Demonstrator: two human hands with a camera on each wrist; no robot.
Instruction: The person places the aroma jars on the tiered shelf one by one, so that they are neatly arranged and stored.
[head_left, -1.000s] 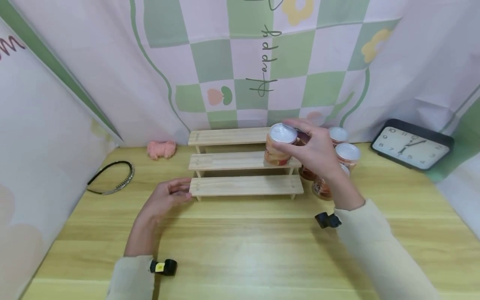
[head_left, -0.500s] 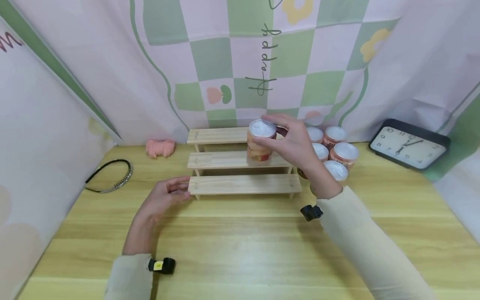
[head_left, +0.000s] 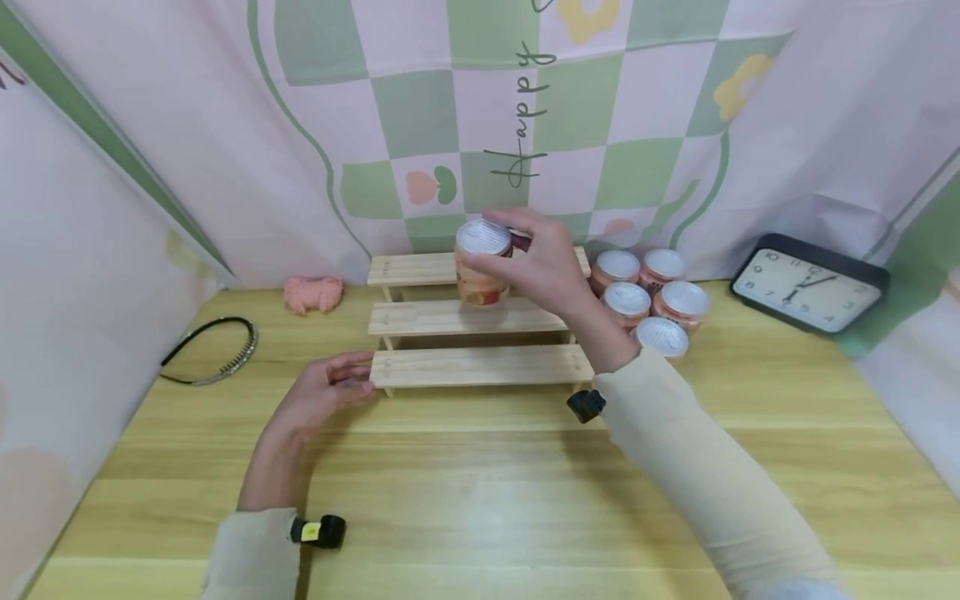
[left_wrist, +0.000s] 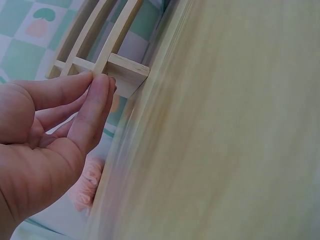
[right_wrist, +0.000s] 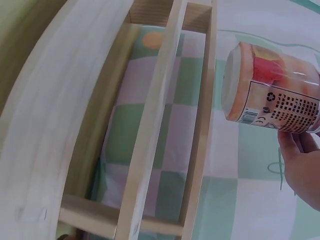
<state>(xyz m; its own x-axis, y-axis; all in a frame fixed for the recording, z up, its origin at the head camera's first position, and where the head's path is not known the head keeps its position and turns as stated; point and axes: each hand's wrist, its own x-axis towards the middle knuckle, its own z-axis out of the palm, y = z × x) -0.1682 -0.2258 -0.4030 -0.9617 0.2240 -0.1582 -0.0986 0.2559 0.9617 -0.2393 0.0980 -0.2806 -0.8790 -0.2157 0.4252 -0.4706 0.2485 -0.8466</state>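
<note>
A peach-orange canister with a ribbed white top is held upright by my right hand, thumb and fingers round its upper part. In the right wrist view the canister shows a barcode, small print and a red patch, and its base hangs above the boards. A three-tier wooden rack stands in the middle of the table. My left hand pinches the left end of its lowest board; in the left wrist view thumb and fingertips meet at the rack's corner.
Several more canisters with white tops cluster to the right of the rack. A black clock leans at the back right. A pink figure and a black headband lie at the left. A checked curtain hangs behind.
My right hand has carried the canister leftward and slightly up along the rack, uncovering more of the canisters at right. My left hand stays at the rack's end.
</note>
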